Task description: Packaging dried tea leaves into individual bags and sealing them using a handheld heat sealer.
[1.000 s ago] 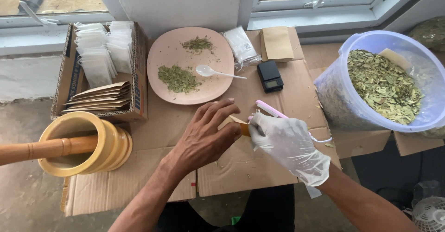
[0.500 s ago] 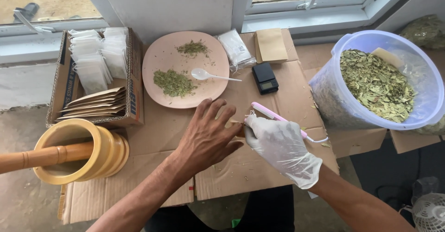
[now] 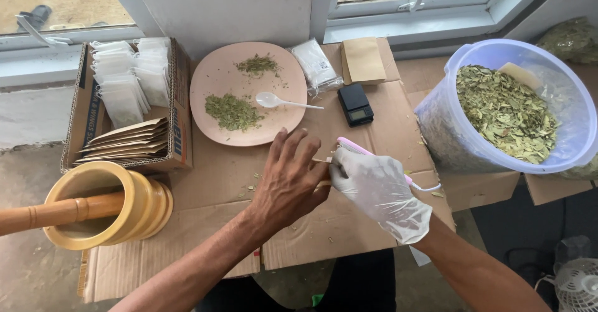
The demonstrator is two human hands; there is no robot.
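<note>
We work over flattened cardboard (image 3: pixel 349 225): our bare left hand (image 3: pixel 288 184) lies palm down, fingers spread, its fingertips touching a small tan packet (image 3: pixel 322 162) that is mostly hidden beneath it. Our gloved right hand (image 3: pixel 379 190) is curled around one pink handheld sealer (image 3: pixel 349 145), whose tip meets the packet between the two hands. How firmly the left hand grips the packet we cannot tell.

To the left stands one yellow wooden mortar (image 3: pixel 106 203) with one pestle (image 3: pixel 59 211) lying in it. Beyond the hands sits one pink plate (image 3: pixel 205 75) bearing two piles of crushed leaves (image 3: pixel 233 111) and one white plastic spoon (image 3: pixel 280 102); beside it, one black pocket scale (image 3: pixel 355 105). At right, one translucent bucket (image 3: pixel 436 125) holds dried leaves. Farther left, one cardboard box (image 3: pixel 180 131) holds white filter bags (image 3: pixel 124 78) and tan pouches, too stacked to count.
</note>
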